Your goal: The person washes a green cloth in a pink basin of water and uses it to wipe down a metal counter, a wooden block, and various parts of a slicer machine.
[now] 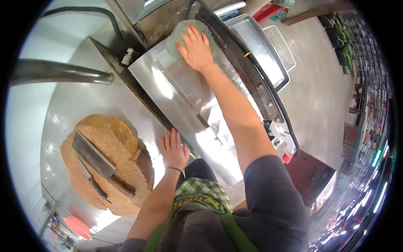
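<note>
My right hand (197, 52) is stretched far forward, pressing flat with fingers spread on a pale green cloth (176, 37). Under the cloth lies the far end of a stainless-steel machine cover (163, 85), wet or shiny in places. Nearer to me, my left hand (174, 151) rests palm down at the edge of a steel worktable (126, 105), holding nothing. Left of that hand is a thick, worn wooden chopping block (122, 141). On the block lie a broad cleaver (93, 154) and a slim knife with a black handle (97, 187).
A metal pipe (63, 72) juts over the table from the left. Along the cover's right side runs a black cable (267, 75). Beyond it stand a metal tray (261, 50) and a white basket (280, 45). A pink basin (78, 227) is at lower left, a dark red box (305, 176) at right.
</note>
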{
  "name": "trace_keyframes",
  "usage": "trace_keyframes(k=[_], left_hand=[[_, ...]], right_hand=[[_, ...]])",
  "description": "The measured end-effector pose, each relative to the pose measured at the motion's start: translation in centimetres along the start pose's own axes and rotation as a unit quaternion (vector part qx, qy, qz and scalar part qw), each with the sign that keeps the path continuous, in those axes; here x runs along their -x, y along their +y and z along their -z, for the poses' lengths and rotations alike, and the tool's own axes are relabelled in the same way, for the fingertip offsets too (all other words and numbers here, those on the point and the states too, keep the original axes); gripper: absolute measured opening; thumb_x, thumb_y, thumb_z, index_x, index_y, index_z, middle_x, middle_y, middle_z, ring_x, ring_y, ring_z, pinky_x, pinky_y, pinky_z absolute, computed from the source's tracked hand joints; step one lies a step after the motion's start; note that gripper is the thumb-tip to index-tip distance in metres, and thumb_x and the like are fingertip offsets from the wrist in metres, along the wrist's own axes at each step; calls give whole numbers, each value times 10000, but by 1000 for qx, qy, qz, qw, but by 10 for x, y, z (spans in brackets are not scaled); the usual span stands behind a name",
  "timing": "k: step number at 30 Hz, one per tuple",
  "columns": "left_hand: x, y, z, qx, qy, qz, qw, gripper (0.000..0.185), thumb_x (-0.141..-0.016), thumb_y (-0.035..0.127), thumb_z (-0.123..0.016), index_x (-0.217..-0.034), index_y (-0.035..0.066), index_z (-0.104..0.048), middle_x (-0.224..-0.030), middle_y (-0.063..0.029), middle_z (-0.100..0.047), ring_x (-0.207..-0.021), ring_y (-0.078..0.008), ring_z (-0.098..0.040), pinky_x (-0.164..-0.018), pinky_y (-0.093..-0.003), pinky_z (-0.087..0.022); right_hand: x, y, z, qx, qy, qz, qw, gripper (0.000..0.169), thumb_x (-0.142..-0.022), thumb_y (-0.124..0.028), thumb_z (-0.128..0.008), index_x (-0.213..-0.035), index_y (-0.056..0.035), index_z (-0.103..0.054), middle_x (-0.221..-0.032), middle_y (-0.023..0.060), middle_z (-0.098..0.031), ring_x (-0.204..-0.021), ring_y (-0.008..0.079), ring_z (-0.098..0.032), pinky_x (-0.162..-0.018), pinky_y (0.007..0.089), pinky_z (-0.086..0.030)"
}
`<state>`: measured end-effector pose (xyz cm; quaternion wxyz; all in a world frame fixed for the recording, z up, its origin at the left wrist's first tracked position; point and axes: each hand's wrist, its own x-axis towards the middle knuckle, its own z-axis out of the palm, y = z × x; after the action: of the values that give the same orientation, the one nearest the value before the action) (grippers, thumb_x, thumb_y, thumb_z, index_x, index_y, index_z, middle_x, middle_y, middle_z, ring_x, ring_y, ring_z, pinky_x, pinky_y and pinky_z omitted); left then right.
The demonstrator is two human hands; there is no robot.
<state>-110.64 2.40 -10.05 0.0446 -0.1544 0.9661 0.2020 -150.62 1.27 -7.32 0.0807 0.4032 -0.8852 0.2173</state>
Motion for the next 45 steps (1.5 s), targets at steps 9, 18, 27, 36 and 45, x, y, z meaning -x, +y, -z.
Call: trace_keyframes(k=[9, 18, 27, 36, 45], left_hand=[[0, -5, 5, 16, 43, 18, 999, 646, -901, 275, -602, -1463, -29, -503, -1654, -125, -338, -1552, -373, -243, -1272, -563, -183], [0, -1, 4, 17, 5, 26, 1000, 630, -901, 286, -613, -1442, -24, -526, -1666, -122, -321, -1551, -379, -241, -1264, -570, -208], [-1, -8, 0, 31, 42, 12, 999, 620, -907, 263, -620, -1452, -10, -504, -1658, -129, -316, -1548, -378, -233, -1257, -569, -195], [6, -4, 1, 25, 12, 18, 999, 608, -919, 297, -581, -1443, -6, -527, -1671, -119, -297, -1562, -361, -210, -1272, -563, -162], [-6, -3, 5, 29, 6, 8, 1000, 574, -898, 273, -611, -1396, -8, -559, -1631, -127, -357, -1538, -371, -262, -1268, -568, -191]], right_hand=[[251, 0, 111, -7, -135, -136, 982, 424, -1007, -233, -539, -1351, 13, -519, -1655, 239, -293, -1548, 421, -248, -1245, 561, -209], [144, 12, 68, -17, -93, -61, 994, 499, -1026, -326, -560, -1380, 20, -494, -1632, 254, -322, -1502, 442, -309, -1229, 572, -245], [68, -82, 12, -53, -90, 36, 994, 427, -1014, -322, -554, -1314, -18, -567, -1621, 191, -377, -1516, 372, -318, -1230, 533, -232], [326, -76, 145, 35, -309, -83, 947, 456, -906, -239, -703, -1204, 68, -547, -1629, 301, -282, -1553, 458, -204, -1247, 594, -187], [22, -87, -19, 26, -31, 29, 999, 512, -963, -340, -646, -1361, -37, -535, -1602, 196, -398, -1521, 372, -299, -1239, 554, -221]])
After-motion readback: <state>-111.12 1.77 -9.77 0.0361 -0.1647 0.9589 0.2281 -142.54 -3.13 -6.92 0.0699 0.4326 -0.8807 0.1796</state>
